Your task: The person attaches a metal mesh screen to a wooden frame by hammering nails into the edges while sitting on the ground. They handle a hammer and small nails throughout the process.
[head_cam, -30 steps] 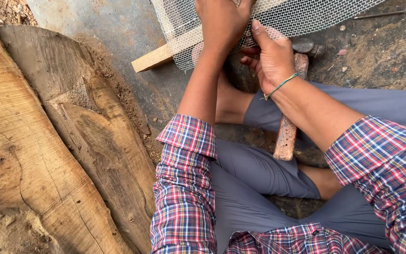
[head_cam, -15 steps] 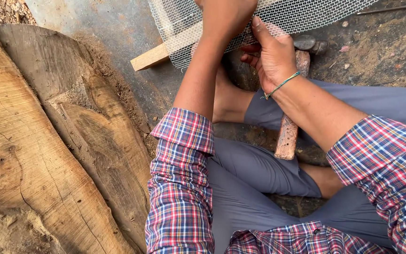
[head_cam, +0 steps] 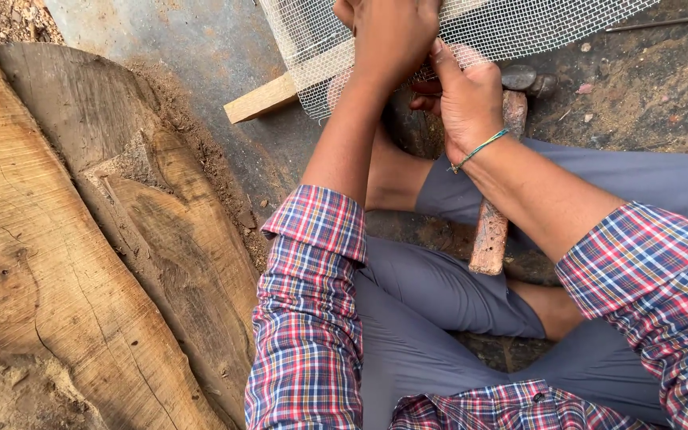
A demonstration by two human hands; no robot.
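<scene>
Red-blue-white plaid shirt [head_cam: 308,318], grey trousers [head_cam: 431,310], silver-grey mesh [head_cam: 519,24], pale wood strip [head_cam: 260,99], brown slabs [head_cam: 65,263] at left, green wristband [head_cam: 479,149].

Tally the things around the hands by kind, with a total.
Wire mesh: 1
Wood strip: 1
Hammer: 1
Wood slabs: 2
Total: 5
Left hand and right hand both work at the mesh edge.

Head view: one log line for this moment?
left hand: on wire mesh | right hand: pinching mesh edge | hammer: lying by leg | wood strip: under mesh
</scene>
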